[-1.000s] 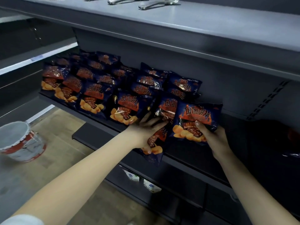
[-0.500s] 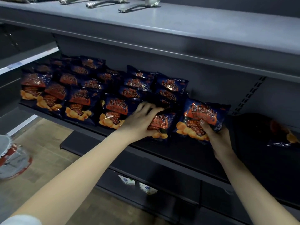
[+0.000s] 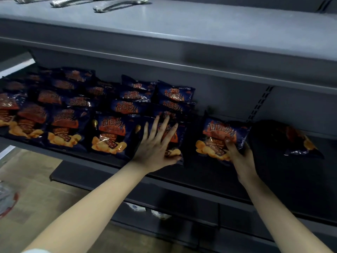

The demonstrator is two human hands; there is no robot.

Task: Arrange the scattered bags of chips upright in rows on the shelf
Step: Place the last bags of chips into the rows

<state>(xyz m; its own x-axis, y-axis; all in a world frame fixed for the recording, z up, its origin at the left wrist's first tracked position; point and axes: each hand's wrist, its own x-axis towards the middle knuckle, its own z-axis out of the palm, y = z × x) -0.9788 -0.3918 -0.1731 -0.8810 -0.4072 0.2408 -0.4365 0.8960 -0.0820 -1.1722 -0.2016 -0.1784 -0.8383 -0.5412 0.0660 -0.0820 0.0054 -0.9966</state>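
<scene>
Dark blue chip bags with orange print stand in leaning rows (image 3: 109,132) on the dark middle shelf (image 3: 209,172). My left hand (image 3: 156,143) lies flat with spread fingers on the front bag of the rightmost row (image 3: 173,152), pressing it back. To the right, my right hand (image 3: 237,154) grips the lower right corner of a separate bag (image 3: 217,136), thumb on its front, holding it up on the shelf. One more bag (image 3: 299,141) lies loose farther right in shadow.
A grey upper shelf (image 3: 182,33) overhangs closely, with metal utensils (image 3: 109,6) on it. Lower dark shelves (image 3: 164,207) hold small white packets (image 3: 160,214). A red-and-white bucket (image 3: 7,199) stands on the wooden floor at the left edge.
My left hand pushed a bag that hung over the shelf edge back into the row and now lies flat on it. My right hand set its bag lower on the shelf.
</scene>
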